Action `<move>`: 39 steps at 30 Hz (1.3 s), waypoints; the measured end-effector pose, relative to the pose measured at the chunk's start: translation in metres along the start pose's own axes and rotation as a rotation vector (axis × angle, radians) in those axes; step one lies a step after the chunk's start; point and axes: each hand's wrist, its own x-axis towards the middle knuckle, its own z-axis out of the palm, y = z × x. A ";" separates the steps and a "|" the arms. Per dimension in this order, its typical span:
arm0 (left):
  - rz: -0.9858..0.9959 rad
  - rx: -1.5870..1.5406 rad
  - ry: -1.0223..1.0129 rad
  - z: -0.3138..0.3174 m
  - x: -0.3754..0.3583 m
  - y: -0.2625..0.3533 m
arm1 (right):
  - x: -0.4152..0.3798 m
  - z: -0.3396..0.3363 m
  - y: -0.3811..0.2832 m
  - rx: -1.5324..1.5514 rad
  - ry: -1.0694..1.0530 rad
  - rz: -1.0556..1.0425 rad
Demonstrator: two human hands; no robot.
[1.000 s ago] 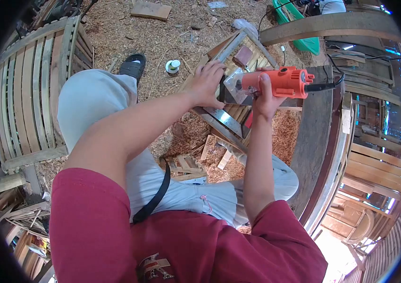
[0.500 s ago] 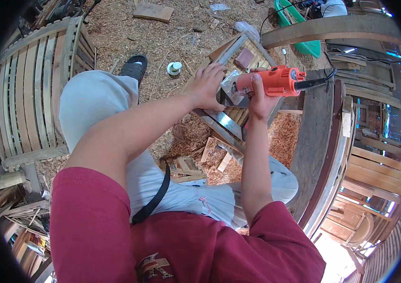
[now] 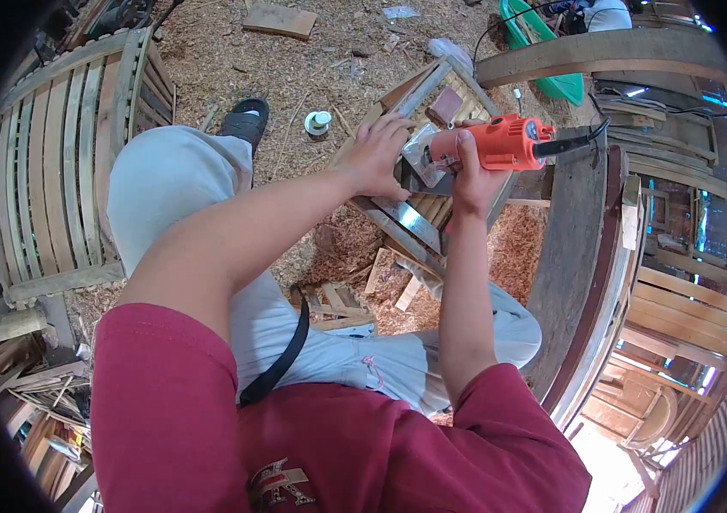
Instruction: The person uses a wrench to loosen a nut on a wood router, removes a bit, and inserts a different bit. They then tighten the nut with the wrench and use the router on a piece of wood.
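My right hand (image 3: pixel 473 175) is wrapped round an orange trim router (image 3: pixel 509 144), which lies nearly level with its cord end to the right. The clear base (image 3: pixel 419 152) of the router is at the edge of a slatted wooden frame (image 3: pixel 396 238). My left hand (image 3: pixel 374 161) rests with fingers apart on the left side of that frame, close to the router's base. A shiny metal strip (image 3: pixel 410 221) lies across the frame below my left hand. On the frame's far part sits a small reddish-brown block (image 3: pixel 445 106). The router's cutting tip is hidden.
A slatted wooden crate (image 3: pixel 60 162) stands at the left. Near my shoe, a white and green container (image 3: pixel 317 122) is on the shavings-covered floor. A thick timber beam (image 3: pixel 569 248) runs along the right, and a green basin (image 3: pixel 560 85) stands behind a curved wooden piece (image 3: pixel 611 50).
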 end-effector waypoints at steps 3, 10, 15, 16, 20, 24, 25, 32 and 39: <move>0.005 -0.003 0.002 0.001 0.000 -0.001 | 0.001 0.001 0.002 0.002 0.007 -0.009; 0.041 -0.026 0.047 0.008 0.000 -0.007 | 0.001 0.002 0.001 -0.012 0.000 -0.007; 0.046 -0.033 0.089 0.009 0.000 -0.006 | -0.001 0.010 -0.004 0.041 0.053 -0.003; 0.049 -0.041 0.084 0.009 0.000 -0.007 | -0.001 0.011 -0.005 0.061 0.066 -0.006; 0.064 -0.053 0.090 0.011 0.000 -0.009 | 0.001 0.006 -0.002 0.007 0.018 -0.024; 0.053 -0.049 0.078 0.009 0.001 -0.008 | 0.001 0.004 0.003 0.039 0.022 -0.012; 0.050 -0.044 0.069 0.008 0.001 -0.008 | 0.000 0.004 0.004 0.053 0.029 -0.005; 0.063 -0.047 0.067 0.008 0.001 -0.008 | 0.000 0.006 0.002 0.034 0.025 -0.007; 0.059 -0.040 0.057 0.004 0.000 -0.005 | -0.002 0.005 -0.001 0.015 0.017 -0.013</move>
